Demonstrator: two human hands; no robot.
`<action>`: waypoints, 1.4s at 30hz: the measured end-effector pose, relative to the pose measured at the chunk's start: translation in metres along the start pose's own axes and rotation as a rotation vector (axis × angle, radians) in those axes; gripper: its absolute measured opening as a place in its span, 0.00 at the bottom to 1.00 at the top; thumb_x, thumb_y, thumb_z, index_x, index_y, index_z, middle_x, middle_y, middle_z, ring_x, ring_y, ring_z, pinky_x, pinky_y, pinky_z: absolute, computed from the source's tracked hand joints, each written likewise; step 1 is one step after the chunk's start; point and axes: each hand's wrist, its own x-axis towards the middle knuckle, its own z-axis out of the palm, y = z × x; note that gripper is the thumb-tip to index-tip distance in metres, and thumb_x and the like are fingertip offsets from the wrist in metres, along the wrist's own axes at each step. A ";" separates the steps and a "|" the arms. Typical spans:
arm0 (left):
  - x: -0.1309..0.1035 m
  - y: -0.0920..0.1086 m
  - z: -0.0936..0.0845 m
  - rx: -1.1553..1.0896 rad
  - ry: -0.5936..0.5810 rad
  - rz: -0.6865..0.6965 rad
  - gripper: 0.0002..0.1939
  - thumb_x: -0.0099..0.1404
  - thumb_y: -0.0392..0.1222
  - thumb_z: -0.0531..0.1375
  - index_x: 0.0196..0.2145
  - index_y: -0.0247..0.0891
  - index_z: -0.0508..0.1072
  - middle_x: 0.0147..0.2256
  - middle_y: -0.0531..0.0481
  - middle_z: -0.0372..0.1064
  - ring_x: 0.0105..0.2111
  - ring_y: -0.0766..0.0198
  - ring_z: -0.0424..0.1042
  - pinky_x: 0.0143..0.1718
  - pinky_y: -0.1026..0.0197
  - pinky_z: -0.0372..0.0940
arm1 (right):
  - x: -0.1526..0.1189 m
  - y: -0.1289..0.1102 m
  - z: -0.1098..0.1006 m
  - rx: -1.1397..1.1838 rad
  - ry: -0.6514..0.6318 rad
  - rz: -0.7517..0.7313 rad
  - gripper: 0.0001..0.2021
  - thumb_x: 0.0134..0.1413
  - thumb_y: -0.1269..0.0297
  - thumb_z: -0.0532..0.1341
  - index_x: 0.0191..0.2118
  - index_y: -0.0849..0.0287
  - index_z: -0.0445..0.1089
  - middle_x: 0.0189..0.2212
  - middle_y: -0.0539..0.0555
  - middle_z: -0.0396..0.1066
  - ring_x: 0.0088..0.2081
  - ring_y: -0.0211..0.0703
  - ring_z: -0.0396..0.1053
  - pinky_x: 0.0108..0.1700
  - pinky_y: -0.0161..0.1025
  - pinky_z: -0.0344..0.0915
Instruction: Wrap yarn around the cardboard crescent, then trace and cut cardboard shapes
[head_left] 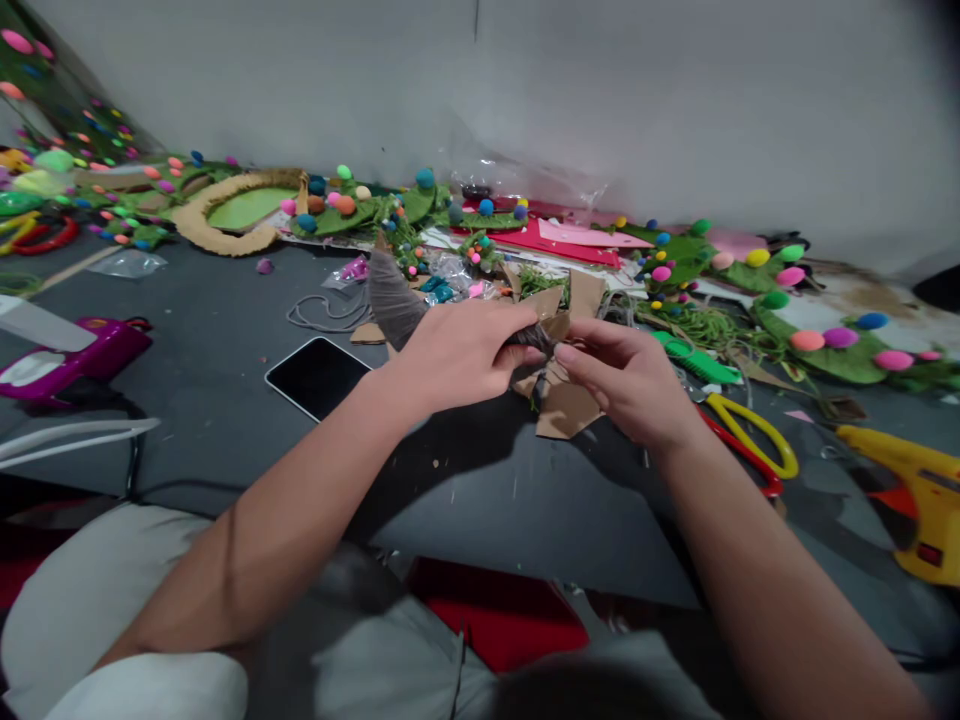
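Observation:
A curved piece wrapped in dark grey yarn [395,300] is held up over the table, its pointed brown end up at the left. My left hand [465,352] lies across it, thumb and fingers closed round its right part, and hides its middle. At its right end my right hand [626,378] pinches with thumb and forefinger close together; the bit between those fingertips is too small to make out. Cut brown cardboard pieces [566,408] lie just beneath and behind the hands.
A phone [319,378] lies left of centre. Yellow-and-red scissors [754,435] and a yellow glue gun [919,495] are at the right, a purple glue gun [82,355] at the far left. Green leaves with coloured pompoms [840,338] line the wall.

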 end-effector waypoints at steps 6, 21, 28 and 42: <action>0.000 -0.007 0.002 0.153 0.121 0.197 0.07 0.72 0.37 0.59 0.38 0.42 0.78 0.33 0.55 0.77 0.36 0.60 0.77 0.33 0.55 0.57 | 0.001 -0.005 -0.027 -0.099 -0.011 -0.133 0.13 0.57 0.60 0.72 0.48 0.49 0.82 0.47 0.52 0.81 0.44 0.44 0.78 0.46 0.42 0.74; 0.001 -0.009 0.016 -0.082 0.315 0.183 0.19 0.66 0.27 0.60 0.53 0.40 0.72 0.42 0.54 0.81 0.43 0.61 0.78 0.51 0.57 0.62 | -0.012 -0.023 -0.006 -0.469 0.003 -0.488 0.11 0.63 0.77 0.62 0.43 0.55 0.79 0.41 0.52 0.75 0.42 0.39 0.73 0.41 0.36 0.68; -0.001 -0.004 0.011 -0.192 0.218 0.216 0.11 0.67 0.28 0.62 0.44 0.41 0.74 0.43 0.55 0.81 0.44 0.62 0.78 0.49 0.56 0.58 | -0.009 -0.022 -0.007 -0.195 -0.092 -0.331 0.04 0.66 0.67 0.65 0.42 0.55 0.78 0.40 0.52 0.74 0.43 0.40 0.71 0.46 0.38 0.67; -0.001 -0.002 0.007 -0.219 0.131 0.114 0.12 0.66 0.30 0.60 0.46 0.44 0.72 0.42 0.56 0.79 0.43 0.61 0.76 0.47 0.57 0.56 | -0.005 -0.015 -0.008 0.090 0.004 0.021 0.12 0.50 0.56 0.75 0.39 0.56 0.82 0.27 0.50 0.70 0.28 0.35 0.63 0.28 0.34 0.61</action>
